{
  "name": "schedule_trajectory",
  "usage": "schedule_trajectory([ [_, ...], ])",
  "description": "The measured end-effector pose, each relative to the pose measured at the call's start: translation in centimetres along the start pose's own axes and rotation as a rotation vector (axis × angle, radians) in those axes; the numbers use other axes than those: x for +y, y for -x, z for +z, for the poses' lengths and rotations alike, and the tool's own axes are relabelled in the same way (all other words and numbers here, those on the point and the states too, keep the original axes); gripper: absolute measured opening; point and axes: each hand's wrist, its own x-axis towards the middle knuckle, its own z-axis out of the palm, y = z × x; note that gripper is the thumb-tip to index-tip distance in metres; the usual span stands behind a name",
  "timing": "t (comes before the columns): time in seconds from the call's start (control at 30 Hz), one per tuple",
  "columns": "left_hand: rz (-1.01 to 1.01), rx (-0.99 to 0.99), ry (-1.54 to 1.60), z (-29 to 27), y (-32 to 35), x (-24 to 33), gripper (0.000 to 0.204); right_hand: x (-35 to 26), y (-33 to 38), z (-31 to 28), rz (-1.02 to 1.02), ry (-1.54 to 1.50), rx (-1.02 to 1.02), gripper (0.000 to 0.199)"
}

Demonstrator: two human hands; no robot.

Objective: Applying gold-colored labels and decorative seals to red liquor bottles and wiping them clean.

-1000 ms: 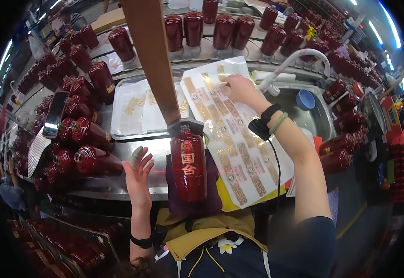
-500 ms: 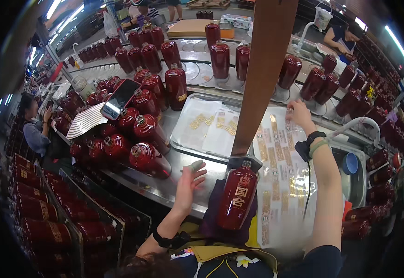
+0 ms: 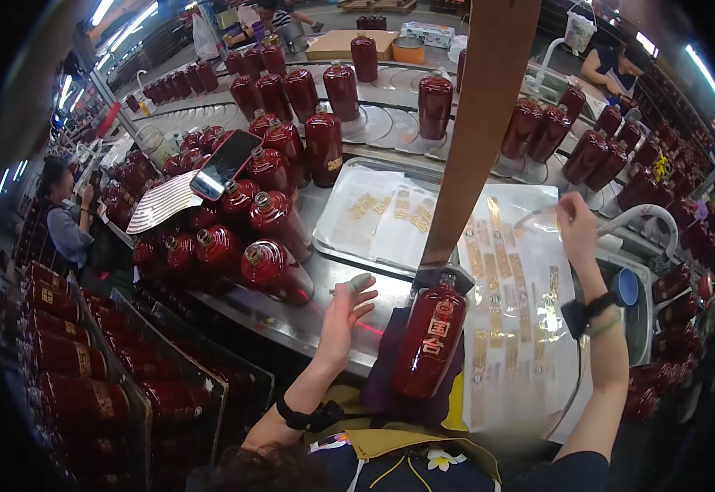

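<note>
My left hand [image 3: 345, 320] is open in the air left of a dark red glass bottle [image 3: 431, 344], its fingers spread and a greenish cover on one. The bottle, with gold characters on its front, leans on a dark purple cloth [image 3: 383, 369], its neck against a black bracket [image 3: 449, 277] below a brown post [image 3: 484, 123]. It stands free of both hands. To its right lies a white sheet [image 3: 476, 410] with rows of gold decals [image 3: 495, 266]. At the sheet's far right corner my right hand [image 3: 577, 221] is closed in a pinch on a piece of clear film [image 3: 539, 216].
A metal tray [image 3: 329, 234] holds paper with loose gold decals. Red bottles [image 3: 271, 271] crowd the left, with a phone [image 3: 228, 164] on them. More bottles stand on the conveyor [image 3: 390, 127] behind. A sink with a blue bowl [image 3: 624, 287] and curved tap [image 3: 648, 211] is right.
My right hand has moved right, off the middle of the decal sheet's far edge, with clear film at its fingers. My left hand stays open. Bottles on the conveyor have shifted.
</note>
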Motion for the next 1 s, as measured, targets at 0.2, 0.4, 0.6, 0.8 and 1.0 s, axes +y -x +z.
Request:
schedule_trajectory([
  [0.2,-0.015,-0.001,-0.009,-0.4,-0.4,-0.7,0.077,8.7,7.8,-12.6,0.33,0.139,0.095,0.013],
  [0.4,-0.031,-0.019,0.005,0.2,-0.5,-0.5,0.077,22.7,13.2,-17.3,0.758,0.407,0.299,0.028],
  [0.6,-0.002,-0.016,-0.007,0.2,0.2,-0.2,0.077,22.5,14.2,-9.9,0.91,0.97,-0.254,0.031],
  [0.8,0.065,-0.018,-0.085,0.2,1.0,1.5,0.075,19.5,11.7,-10.6,0.767,0.845,-0.158,0.023],
  [1.0,0.289,-0.269,-0.199,3.4,1.2,5.4,0.05,3.7,7.3,-14.2,0.39,0.544,-0.149,0.012],
])
